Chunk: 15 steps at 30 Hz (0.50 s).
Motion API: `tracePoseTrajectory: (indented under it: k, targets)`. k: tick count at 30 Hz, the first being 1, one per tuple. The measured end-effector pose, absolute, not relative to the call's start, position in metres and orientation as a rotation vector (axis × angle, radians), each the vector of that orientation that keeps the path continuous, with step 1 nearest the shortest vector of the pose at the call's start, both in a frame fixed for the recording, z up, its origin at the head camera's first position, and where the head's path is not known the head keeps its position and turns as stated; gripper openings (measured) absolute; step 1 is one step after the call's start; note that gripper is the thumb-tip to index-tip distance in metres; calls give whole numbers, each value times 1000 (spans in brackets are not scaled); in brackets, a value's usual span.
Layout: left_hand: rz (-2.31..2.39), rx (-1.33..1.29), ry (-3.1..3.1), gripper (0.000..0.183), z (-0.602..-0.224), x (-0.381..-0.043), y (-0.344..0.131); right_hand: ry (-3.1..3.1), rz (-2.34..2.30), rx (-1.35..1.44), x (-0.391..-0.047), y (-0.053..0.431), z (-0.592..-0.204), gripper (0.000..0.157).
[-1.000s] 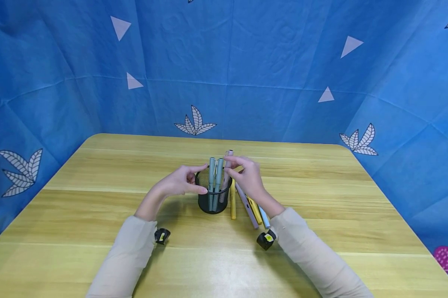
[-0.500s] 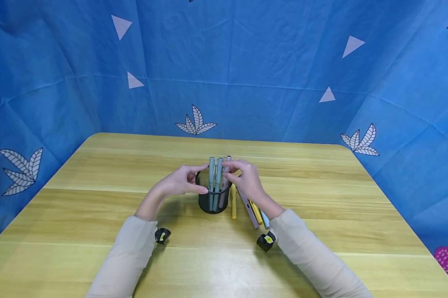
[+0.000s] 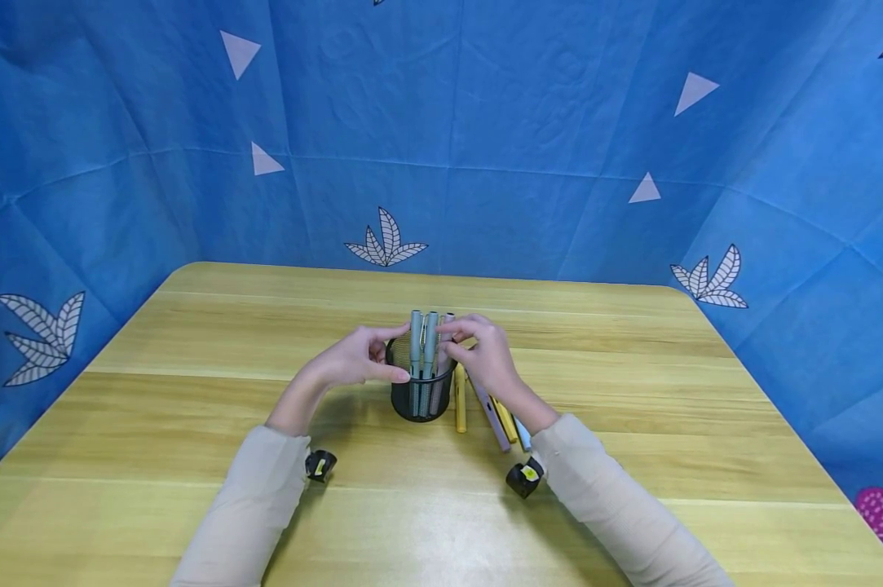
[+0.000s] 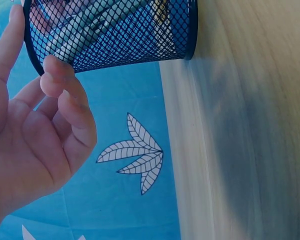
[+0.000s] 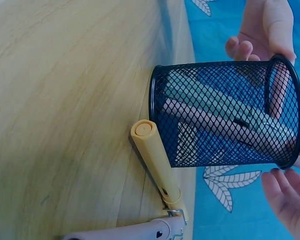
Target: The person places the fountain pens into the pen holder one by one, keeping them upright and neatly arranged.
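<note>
A black mesh pen holder (image 3: pixel 404 401) stands upright on the table. My left hand (image 3: pixel 349 356) grips its rim from the left, thumb at the front and index finger toward the back; the other fingers curl beside the mesh in the left wrist view. Two grey-green pens (image 3: pixel 415 342) stand in the holder. Beside them, a pale pink pen (image 5: pixel 205 120) leans inside, its lower end near the bottom. At the right of the rim, my right hand (image 3: pixel 488 350) pinches this pen's upper part between thumb and index finger, partly hiding it.
Right of the holder lie a yellow pen (image 3: pixel 461 403), a purple pen (image 3: pixel 492 416), a second yellow pen (image 3: pixel 505 420) and a light blue pen (image 3: pixel 521 436), partly under my right forearm. A blue patterned cloth (image 3: pixel 441 122) hangs behind the wooden table (image 3: pixel 426 522).
My right hand has lowered the pink pen deeper into the holder, its top sinking to near the height of the green pens. My left hand stays on the rim.
</note>
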<state>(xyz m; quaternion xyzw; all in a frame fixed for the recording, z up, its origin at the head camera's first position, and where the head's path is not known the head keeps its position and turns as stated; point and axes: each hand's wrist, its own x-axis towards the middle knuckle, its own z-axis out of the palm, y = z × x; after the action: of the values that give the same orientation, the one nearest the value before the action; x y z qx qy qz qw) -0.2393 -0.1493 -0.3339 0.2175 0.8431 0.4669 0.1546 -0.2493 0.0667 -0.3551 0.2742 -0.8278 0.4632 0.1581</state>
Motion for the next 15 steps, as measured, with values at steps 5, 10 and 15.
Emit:
tracePoseTrajectory:
  k: [5,10,15]
  targets:
    - [1338,624,2417,77,-335,-240,-149,-2318,1424,745,-248,69,-354,14]
    - [1325,630,2428,78,-335,-240,-149,-2315,1523,677,-248,73,-352,16]
    - [1319,616,2433,78,-335,-240,-149,-2330,1603,636,-247,77,-350,24]
